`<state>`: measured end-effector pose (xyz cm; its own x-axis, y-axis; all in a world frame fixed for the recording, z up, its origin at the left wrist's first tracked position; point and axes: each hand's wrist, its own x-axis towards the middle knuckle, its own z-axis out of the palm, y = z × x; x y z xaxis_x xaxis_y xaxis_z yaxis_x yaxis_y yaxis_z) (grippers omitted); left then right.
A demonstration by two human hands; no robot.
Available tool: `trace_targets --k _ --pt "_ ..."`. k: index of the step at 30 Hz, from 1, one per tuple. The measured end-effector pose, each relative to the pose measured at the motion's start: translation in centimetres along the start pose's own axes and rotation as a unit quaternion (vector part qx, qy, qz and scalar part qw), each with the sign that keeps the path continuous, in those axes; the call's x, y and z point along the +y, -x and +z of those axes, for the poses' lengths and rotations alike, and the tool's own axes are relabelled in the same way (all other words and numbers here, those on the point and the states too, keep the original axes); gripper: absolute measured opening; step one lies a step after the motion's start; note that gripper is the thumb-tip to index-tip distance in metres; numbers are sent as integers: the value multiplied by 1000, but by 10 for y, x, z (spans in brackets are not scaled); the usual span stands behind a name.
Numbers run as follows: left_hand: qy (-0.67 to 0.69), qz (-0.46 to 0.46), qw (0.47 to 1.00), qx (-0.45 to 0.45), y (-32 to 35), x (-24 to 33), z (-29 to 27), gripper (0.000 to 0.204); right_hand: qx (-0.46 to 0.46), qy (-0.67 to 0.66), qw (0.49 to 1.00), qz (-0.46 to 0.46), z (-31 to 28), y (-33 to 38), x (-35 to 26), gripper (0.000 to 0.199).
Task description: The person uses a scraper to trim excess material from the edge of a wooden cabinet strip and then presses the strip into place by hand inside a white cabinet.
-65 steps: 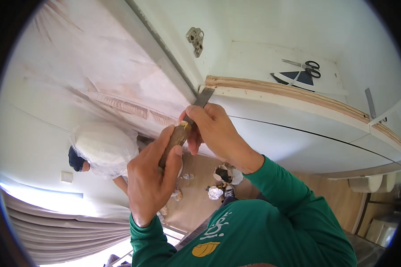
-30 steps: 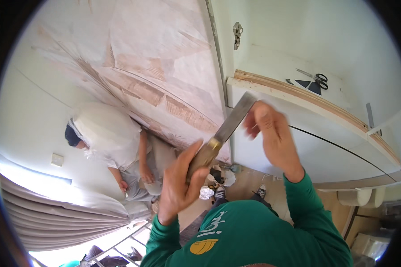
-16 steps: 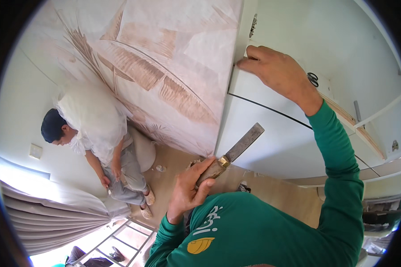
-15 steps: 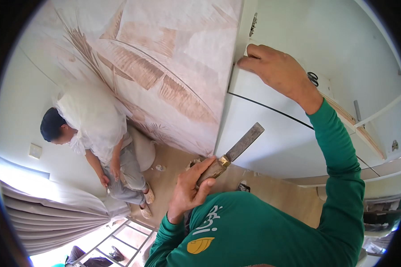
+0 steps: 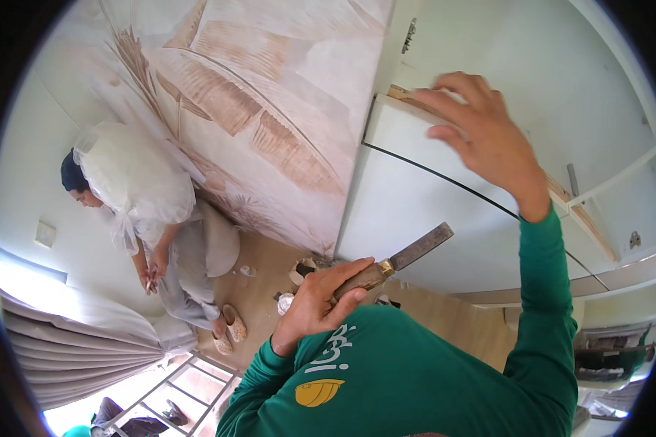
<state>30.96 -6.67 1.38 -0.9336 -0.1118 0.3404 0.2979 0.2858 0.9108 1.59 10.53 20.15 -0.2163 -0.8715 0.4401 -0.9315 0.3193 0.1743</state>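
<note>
Left hand: you grip the wooden-handled chisel, fingers closed around its handle
Right hand: open, fingers spread at the white cabinet's top edge

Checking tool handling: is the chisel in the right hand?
No, the left hand grips the chisel; the right hand reaches toward the white cabinet.
</note>
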Motion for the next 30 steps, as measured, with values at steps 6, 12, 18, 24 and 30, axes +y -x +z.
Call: trace_targets --k 6,12,18,24,30 --pt "14 -21 999 -38 8 1 6 53 14 23 999 -17 37 2 5 45" --pt "97 -46 994 -10 8 -7 10 57 -26 44 996 75 -16 20 2 36" --pt "112 -34 993 -28 10 -11 12 58 35 20 998 39 35 34 -2 38" --pt "168 -9 984 64 6 -28 39 61 53 96 975 192 -35 129 -5 37" --pt "179 105 972 106 -62 -12 102 60 104 -458 856 215 22 156 -103 84"
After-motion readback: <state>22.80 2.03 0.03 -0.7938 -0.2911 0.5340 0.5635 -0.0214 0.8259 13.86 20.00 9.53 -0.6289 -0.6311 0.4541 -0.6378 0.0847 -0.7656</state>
